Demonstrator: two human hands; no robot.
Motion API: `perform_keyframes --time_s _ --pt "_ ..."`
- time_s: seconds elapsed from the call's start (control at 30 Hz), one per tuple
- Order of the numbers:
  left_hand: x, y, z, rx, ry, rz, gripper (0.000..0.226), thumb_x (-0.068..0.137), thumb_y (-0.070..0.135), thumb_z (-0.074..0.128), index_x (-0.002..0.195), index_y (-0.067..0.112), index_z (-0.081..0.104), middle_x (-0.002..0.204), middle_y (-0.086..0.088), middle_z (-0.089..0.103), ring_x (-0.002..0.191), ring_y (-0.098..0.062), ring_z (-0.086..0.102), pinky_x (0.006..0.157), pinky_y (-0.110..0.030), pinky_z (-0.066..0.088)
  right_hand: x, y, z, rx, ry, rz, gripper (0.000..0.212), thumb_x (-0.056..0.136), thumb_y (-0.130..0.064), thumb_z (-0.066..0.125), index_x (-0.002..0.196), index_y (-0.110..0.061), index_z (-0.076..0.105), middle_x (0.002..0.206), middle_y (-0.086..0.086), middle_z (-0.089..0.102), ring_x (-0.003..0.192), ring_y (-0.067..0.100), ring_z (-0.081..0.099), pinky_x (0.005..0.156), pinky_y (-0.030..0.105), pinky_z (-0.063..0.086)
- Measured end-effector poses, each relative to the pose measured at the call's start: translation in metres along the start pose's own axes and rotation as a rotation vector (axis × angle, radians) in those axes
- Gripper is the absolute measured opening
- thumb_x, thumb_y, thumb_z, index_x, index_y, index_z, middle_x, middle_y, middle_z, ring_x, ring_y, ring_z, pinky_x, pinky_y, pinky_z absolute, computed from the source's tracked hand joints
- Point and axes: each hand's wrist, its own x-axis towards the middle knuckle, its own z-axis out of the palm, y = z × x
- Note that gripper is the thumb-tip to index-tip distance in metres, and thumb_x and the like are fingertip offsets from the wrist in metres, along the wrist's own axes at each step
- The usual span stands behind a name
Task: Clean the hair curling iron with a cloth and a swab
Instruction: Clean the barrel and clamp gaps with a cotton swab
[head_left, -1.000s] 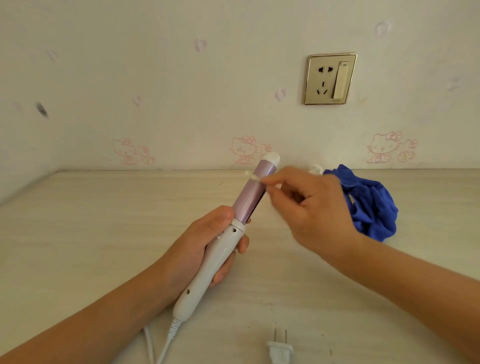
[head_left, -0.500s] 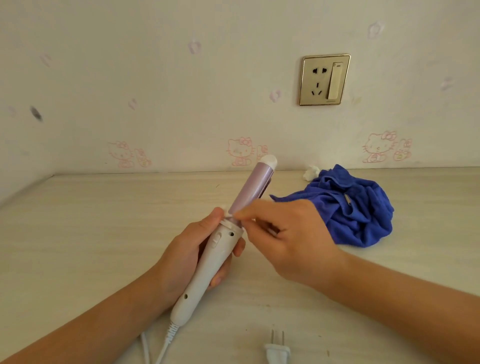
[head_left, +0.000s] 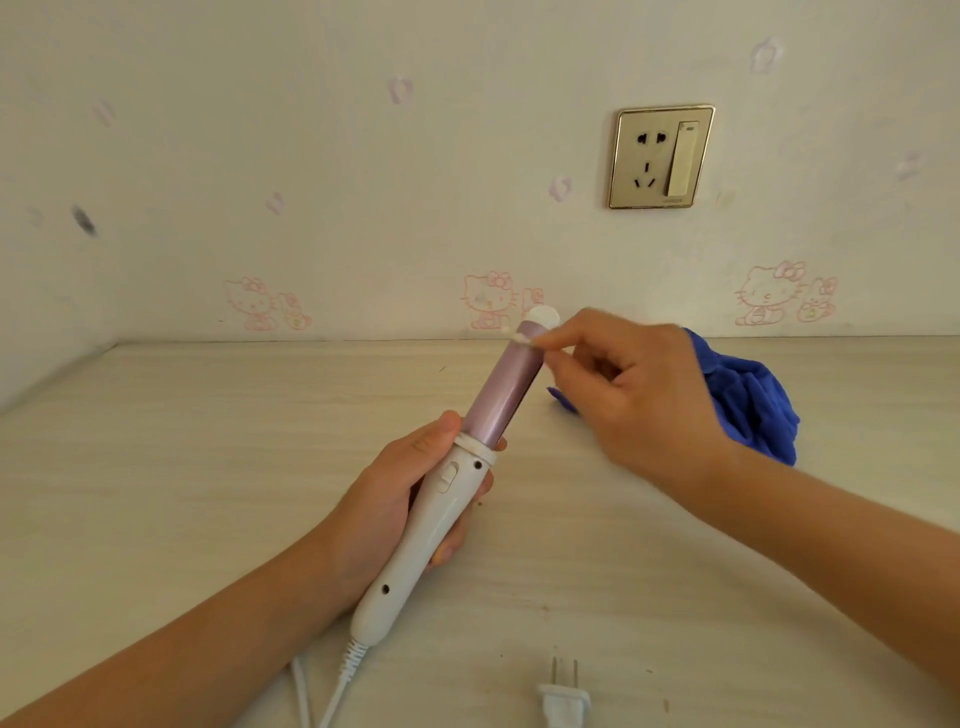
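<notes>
Left hand wraps its fingers round the iron's white handle, holding it tilted over the worktop, tip toward the far wall. Right hand pinches the swab, its cotton end on the barrel just below the cap. Cloth lies crumpled, far right; plug lies near. Risk: hard pressure may bend the swab or skid it off the smooth barrel.

A pale cream wall carries faint pink cartoon-cat prints in a row just above the tabletop, with small flower motifs scattered higher up. A gold-framed socket plate sits upper right, its rocker switch beside the outlets. A dark smudge marks the wall at left. The tabletop is light wood grain, evenly lit.
</notes>
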Motion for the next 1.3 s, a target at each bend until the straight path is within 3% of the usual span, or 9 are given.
perform_keyframes --time_s 0.1,0.23,0.4,0.63,0.8,0.97,1.07,1.2,1.3 --pt "0.0 0.0 0.0 0.012 0.008 0.007 0.057 0.095 0.057 0.047 0.117 0.01 0.07 0.081 -0.013 0.059 0.037 -0.015 0.048 0.039 -0.021 0.041 -0.008 -0.003 0.002 0.006 -0.009 -0.015 0.017 0.093 -0.011 0.065 0.098 -0.019 0.079 0.049 -0.009 0.049 0.045 0.01 0.042 0.049 0.019 0.033" --pt "-0.001 0.0 0.0 0.026 0.012 0.015 0.055 0.096 0.059 0.049 0.112 0.012 0.071 0.087 -0.02 0.056 0.038 -0.016 0.048 0.039 -0.021 0.041 -0.033 -0.024 0.013 -0.005 -0.199 -0.107 0.018 0.094 -0.017 0.064 0.101 -0.023 0.078 0.051 -0.007 0.054 0.045 0.012 0.047 0.052 0.013 0.034" --pt "0.0 -0.001 0.001 0.0 0.001 0.011 0.054 0.096 0.053 0.046 0.115 0.009 0.071 0.08 -0.011 0.059 0.036 -0.015 0.047 0.039 -0.02 0.041 0.012 0.002 -0.007 0.002 0.025 0.05 0.013 0.094 -0.009 0.068 0.094 -0.015 0.079 0.055 0.004 0.061 0.048 0.019 0.047 0.049 0.035 0.042" --pt "-0.001 -0.002 0.001 0.084 0.037 0.049 0.059 0.093 0.061 0.056 0.107 0.005 0.066 0.087 -0.019 0.06 0.039 -0.016 0.048 0.04 -0.022 0.041 -0.033 -0.029 0.013 0.014 -0.234 -0.111 0.019 0.094 -0.024 0.059 0.097 -0.025 0.078 0.051 -0.009 0.054 0.047 0.012 0.048 0.05 0.014 0.034" --pt "-0.002 -0.001 0.001 0.092 0.03 0.046 0.064 0.087 0.061 0.054 0.114 0.004 0.066 0.085 -0.013 0.058 0.04 -0.017 0.046 0.042 -0.024 0.041 0.002 -0.005 -0.003 0.002 0.005 0.004 0.014 0.091 -0.008 0.067 0.093 -0.016 0.078 0.053 0.002 0.058 0.047 0.019 0.047 0.047 0.036 0.042" --pt "-0.001 -0.003 0.002 0.128 0.051 0.089 0.076 0.086 0.07 0.061 0.11 -0.003 0.058 0.082 -0.014 0.058 0.041 -0.017 0.048 0.041 -0.023 0.042 -0.038 -0.029 0.015 0.021 -0.234 -0.126 0.018 0.095 -0.02 0.061 0.098 -0.024 0.078 0.051 -0.008 0.055 0.044 0.011 0.047 0.05 0.016 0.036" --pt "0.0 -0.001 0.001 0.123 0.049 0.094 0.08 0.08 0.072 0.068 0.109 -0.001 0.057 0.087 -0.018 0.063 0.041 -0.018 0.049 0.042 -0.023 0.043 -0.021 -0.021 0.01 -0.015 -0.177 -0.097 0.016 0.094 -0.02 0.064 0.096 -0.025 0.079 0.051 -0.007 0.055 0.045 0.012 0.047 0.048 0.021 0.038" --pt "0.0 -0.001 0.002 0.136 0.039 0.062 0.054 0.077 0.068 0.075 0.097 0.019 0.068 0.086 -0.013 0.069 0.047 -0.02 0.059 0.045 -0.024 0.047 -0.001 -0.001 -0.002 -0.024 -0.007 -0.002 0.017 0.091 -0.005 0.068 0.092 -0.018 0.079 0.052 -0.001 0.056 0.048 0.017 0.046 0.049 0.027 0.037" --pt "0.0 -0.001 0.004 0.089 0.07 0.062 0.035 0.081 0.048 0.079 0.098 0.018 0.072 0.088 -0.013 0.074 0.057 -0.03 0.071 0.051 -0.031 0.056 -0.029 -0.018 0.01 -0.002 -0.161 -0.069 0.016 0.094 -0.02 0.064 0.097 -0.027 0.078 0.052 -0.008 0.057 0.045 0.009 0.048 0.051 0.014 0.034"
